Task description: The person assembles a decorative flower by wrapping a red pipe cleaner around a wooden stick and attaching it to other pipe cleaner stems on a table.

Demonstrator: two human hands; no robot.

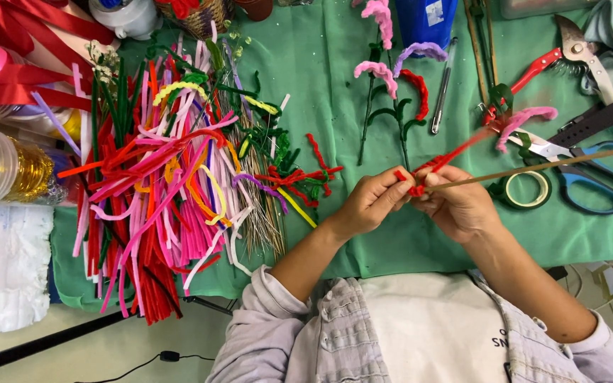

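Over the green cloth (363,92), the left hand (374,202) and right hand (459,206) met, both pinching a red pipe cleaner (438,164) against a thin wooden stick (548,165). Blue scissors (597,177) and a tape roll (526,190) lay just beyond; a pipe-cleaner heap (164,184) sprawled well apart.
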